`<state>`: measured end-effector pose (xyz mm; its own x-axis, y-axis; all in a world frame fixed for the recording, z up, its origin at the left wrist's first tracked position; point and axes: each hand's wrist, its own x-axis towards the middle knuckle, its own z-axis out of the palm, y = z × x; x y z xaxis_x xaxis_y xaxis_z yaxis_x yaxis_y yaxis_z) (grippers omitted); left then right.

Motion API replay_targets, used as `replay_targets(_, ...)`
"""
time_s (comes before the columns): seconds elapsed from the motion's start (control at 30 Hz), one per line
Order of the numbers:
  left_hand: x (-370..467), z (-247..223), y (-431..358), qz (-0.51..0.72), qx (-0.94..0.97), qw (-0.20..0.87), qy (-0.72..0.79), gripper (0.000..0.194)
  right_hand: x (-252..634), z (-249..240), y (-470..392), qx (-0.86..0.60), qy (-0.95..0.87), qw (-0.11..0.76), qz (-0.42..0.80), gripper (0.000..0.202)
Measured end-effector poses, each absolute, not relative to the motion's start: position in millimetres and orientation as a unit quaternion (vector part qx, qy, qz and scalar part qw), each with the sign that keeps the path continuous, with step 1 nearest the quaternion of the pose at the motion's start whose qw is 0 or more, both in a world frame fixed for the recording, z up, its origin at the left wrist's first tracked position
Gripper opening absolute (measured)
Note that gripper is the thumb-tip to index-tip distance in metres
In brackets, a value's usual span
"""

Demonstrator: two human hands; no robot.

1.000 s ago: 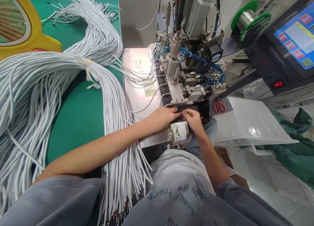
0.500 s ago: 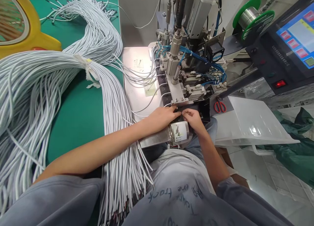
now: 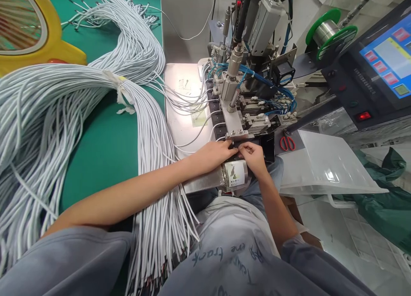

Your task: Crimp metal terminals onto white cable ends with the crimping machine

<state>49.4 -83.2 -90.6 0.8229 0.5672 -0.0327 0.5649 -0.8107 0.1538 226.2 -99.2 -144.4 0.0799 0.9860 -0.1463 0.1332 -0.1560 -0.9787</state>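
My left hand [image 3: 215,153] lies at the front of a soldering-type bench machine [image 3: 233,94], fingers curled and pressed down just below its metal head. My right hand [image 3: 253,155] is closed in a pinch, its fingertips meeting those of my left hand. Whatever is between the fingertips is too small to make out. Right below both hands lies a clear packet with a white label [image 3: 236,174]. Thin white cables [image 3: 197,101] run into the machine's row of black slots from the left. A big bundle of white cables [image 3: 150,133] hangs over the table edge under my left forearm.
A second heap of white cables [image 3: 138,39] lies on the green mat [image 3: 99,154], near a yellow racket-like object [image 3: 54,43]. To the right are a wire spool [image 3: 325,32], a control panel [image 3: 385,60], red-handled scissors [image 3: 287,142] and a translucent sheet [image 3: 337,163].
The camera view has shifted slightly. Both hands stay together at the machine's front, with only slight finger movement.
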Motion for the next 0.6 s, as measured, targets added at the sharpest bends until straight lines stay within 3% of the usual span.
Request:
replay_targets(0.4, 48.4, -89.3, -85.3, 0.025, 0.947, 0.095, 0.305, 0.039, 225.3, -147.0, -99.0, -0.578, -0.469, 0.460, 0.483, 0.019)
replay_targets(0.6, 49.8, -86.4, -85.3, 0.014, 0.951, 0.067, 0.302, 0.036, 229.3, -150.7, -97.1, -0.568, -0.474, 0.398, 0.542, 0.027)
